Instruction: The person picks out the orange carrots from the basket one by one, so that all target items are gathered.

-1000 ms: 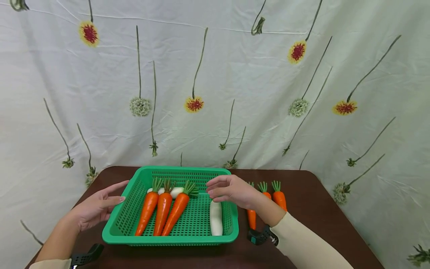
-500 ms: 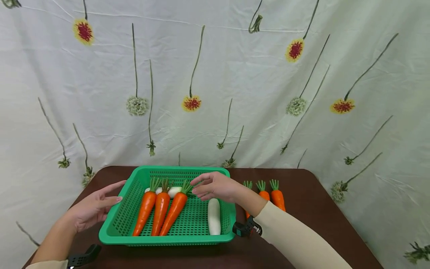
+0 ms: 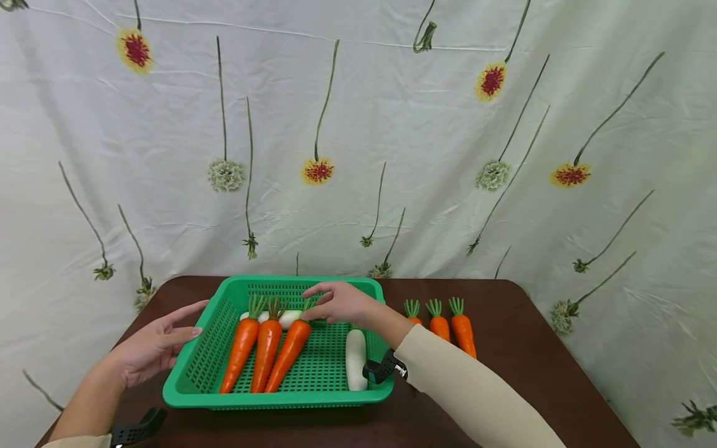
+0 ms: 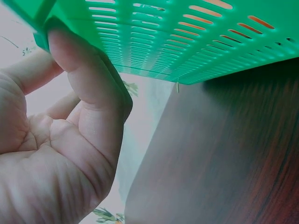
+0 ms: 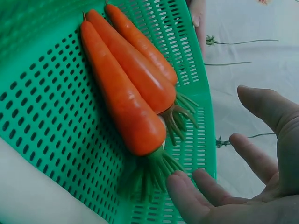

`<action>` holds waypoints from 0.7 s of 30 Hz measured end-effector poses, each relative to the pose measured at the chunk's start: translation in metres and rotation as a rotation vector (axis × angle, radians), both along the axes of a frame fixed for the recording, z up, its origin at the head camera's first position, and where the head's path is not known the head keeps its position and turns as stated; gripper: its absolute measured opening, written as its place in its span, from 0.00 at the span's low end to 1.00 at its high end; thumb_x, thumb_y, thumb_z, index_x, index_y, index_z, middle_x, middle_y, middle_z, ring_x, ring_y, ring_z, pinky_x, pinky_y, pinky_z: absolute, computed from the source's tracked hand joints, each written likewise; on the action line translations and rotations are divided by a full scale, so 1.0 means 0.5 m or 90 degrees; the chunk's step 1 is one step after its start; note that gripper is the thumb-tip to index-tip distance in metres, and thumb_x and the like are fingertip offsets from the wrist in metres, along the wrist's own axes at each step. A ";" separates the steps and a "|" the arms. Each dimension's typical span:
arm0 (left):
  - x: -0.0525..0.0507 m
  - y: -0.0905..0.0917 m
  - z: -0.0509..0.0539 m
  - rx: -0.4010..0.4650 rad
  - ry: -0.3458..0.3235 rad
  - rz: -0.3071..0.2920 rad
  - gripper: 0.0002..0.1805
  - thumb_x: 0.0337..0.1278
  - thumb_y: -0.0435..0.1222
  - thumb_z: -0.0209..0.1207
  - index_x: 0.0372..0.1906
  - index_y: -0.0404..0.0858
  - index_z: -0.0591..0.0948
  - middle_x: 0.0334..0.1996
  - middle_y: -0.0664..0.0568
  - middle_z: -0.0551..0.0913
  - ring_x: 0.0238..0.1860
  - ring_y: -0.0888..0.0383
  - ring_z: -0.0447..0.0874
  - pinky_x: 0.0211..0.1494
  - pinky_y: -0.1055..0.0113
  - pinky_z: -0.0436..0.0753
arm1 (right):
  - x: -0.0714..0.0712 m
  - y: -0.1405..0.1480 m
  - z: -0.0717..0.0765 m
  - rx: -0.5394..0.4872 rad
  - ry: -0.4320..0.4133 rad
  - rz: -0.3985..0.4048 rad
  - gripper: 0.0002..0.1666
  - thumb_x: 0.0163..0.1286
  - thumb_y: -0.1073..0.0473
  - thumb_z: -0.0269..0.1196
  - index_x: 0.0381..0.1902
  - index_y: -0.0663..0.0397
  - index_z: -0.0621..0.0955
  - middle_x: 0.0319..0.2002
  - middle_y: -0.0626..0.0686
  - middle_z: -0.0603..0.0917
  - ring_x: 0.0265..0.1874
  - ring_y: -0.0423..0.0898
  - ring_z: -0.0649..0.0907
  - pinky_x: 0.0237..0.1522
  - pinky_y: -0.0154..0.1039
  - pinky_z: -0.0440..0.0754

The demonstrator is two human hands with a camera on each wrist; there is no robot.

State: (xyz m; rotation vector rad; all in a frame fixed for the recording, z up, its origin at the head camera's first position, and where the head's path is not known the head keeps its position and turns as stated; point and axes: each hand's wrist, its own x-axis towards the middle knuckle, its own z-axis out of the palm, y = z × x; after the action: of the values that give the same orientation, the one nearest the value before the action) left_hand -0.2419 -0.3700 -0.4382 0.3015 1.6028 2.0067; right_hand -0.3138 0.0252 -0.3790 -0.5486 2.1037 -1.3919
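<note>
A green perforated basket (image 3: 269, 401) holds three orange carrots side by side, leafy tops toward the back. My right hand (image 3: 343, 305) hovers over the basket with fingers spread, its fingertips at the green top of the rightmost carrot (image 3: 290, 354). In the right wrist view that carrot's leaves (image 5: 152, 175) lie beside the fingertips, and the hand grips nothing. My left hand (image 3: 157, 345) touches the basket's left rim with loosely extended fingers; a digit (image 4: 70, 51) meets the green wall in the left wrist view. One white radish (image 3: 355, 361) lies at the basket's right; another (image 3: 289, 318) lies behind the carrots.
To the right of the basket, three more carrots (image 3: 462, 330) lie on the dark brown table (image 3: 515, 361), partly behind the right forearm. A white cloth (image 3: 358, 112) printed with flowers hangs behind the table. Both wrists wear black straps.
My right hand has moved left across the basket, from above the right radish to the rightmost carrot's top. The left hand stays at the rim. The view has shifted slightly.
</note>
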 end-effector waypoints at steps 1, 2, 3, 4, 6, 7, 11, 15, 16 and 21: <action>0.000 0.000 0.000 -0.001 0.001 0.000 0.40 0.82 0.31 0.42 0.84 0.57 0.36 0.58 0.48 0.86 0.55 0.47 0.89 0.58 0.43 0.85 | -0.004 -0.003 -0.002 0.010 0.001 0.002 0.30 0.65 0.56 0.74 0.65 0.47 0.81 0.67 0.64 0.76 0.58 0.51 0.83 0.66 0.59 0.81; -0.001 0.001 0.000 -0.001 0.001 0.001 0.41 0.82 0.31 0.42 0.84 0.56 0.35 0.58 0.48 0.87 0.55 0.47 0.89 0.58 0.43 0.85 | -0.007 -0.006 -0.004 0.022 0.002 0.006 0.31 0.65 0.56 0.74 0.65 0.47 0.81 0.68 0.65 0.75 0.58 0.51 0.83 0.65 0.59 0.81; -0.001 0.001 0.000 -0.001 0.001 0.002 0.41 0.82 0.31 0.42 0.84 0.56 0.35 0.58 0.48 0.87 0.55 0.47 0.89 0.58 0.43 0.85 | -0.010 -0.009 -0.006 0.033 0.004 0.012 0.31 0.64 0.56 0.74 0.65 0.48 0.81 0.68 0.65 0.75 0.57 0.51 0.82 0.65 0.59 0.81; -0.001 0.001 -0.001 -0.001 0.002 0.002 0.41 0.82 0.31 0.42 0.84 0.56 0.35 0.58 0.48 0.87 0.54 0.47 0.89 0.58 0.43 0.85 | -0.012 -0.012 -0.007 0.049 0.008 0.019 0.31 0.64 0.56 0.74 0.65 0.47 0.80 0.68 0.64 0.75 0.56 0.50 0.83 0.64 0.58 0.82; 0.000 0.001 -0.001 -0.001 0.003 0.002 0.40 0.82 0.31 0.42 0.84 0.58 0.38 0.58 0.48 0.87 0.54 0.47 0.89 0.58 0.43 0.85 | -0.016 -0.019 -0.008 0.080 0.016 0.034 0.31 0.64 0.56 0.74 0.65 0.47 0.80 0.68 0.63 0.76 0.53 0.49 0.83 0.61 0.57 0.84; 0.000 0.001 -0.002 0.000 0.004 0.001 0.39 0.82 0.31 0.42 0.84 0.58 0.39 0.58 0.48 0.87 0.54 0.47 0.89 0.58 0.43 0.85 | -0.017 -0.021 -0.008 0.093 0.020 0.040 0.31 0.64 0.56 0.74 0.65 0.48 0.80 0.66 0.62 0.77 0.48 0.48 0.83 0.59 0.56 0.85; 0.000 0.000 -0.003 0.000 0.004 -0.002 0.41 0.83 0.31 0.42 0.84 0.58 0.36 0.58 0.48 0.87 0.55 0.47 0.89 0.58 0.43 0.85 | -0.016 -0.034 -0.014 0.107 -0.006 0.047 0.30 0.65 0.57 0.74 0.64 0.50 0.81 0.63 0.57 0.78 0.37 0.48 0.78 0.53 0.54 0.85; 0.000 0.000 -0.004 -0.005 0.004 -0.002 0.43 0.83 0.31 0.42 0.83 0.54 0.30 0.58 0.48 0.87 0.54 0.47 0.89 0.58 0.43 0.85 | -0.014 -0.044 -0.024 0.104 -0.042 0.039 0.28 0.65 0.59 0.74 0.63 0.50 0.82 0.66 0.54 0.75 0.40 0.52 0.79 0.56 0.54 0.85; 0.000 0.000 -0.005 -0.006 0.004 -0.001 0.43 0.82 0.31 0.42 0.83 0.55 0.30 0.58 0.48 0.87 0.54 0.47 0.89 0.57 0.43 0.85 | -0.015 -0.046 -0.026 0.108 -0.043 0.036 0.28 0.65 0.59 0.74 0.63 0.50 0.82 0.65 0.53 0.75 0.39 0.52 0.78 0.55 0.54 0.85; -0.002 0.000 -0.009 -0.005 0.009 -0.001 0.40 0.83 0.31 0.42 0.84 0.58 0.36 0.58 0.48 0.87 0.54 0.47 0.89 0.57 0.44 0.86 | -0.021 -0.053 -0.037 0.149 -0.019 0.025 0.26 0.64 0.57 0.75 0.60 0.49 0.83 0.62 0.52 0.76 0.30 0.48 0.73 0.42 0.48 0.81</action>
State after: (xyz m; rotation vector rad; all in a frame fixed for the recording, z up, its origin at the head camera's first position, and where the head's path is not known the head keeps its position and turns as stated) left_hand -0.2428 -0.3699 -0.4428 0.3150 1.6190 2.0003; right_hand -0.3242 -0.0011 -0.3973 -0.4679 2.1815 -1.1062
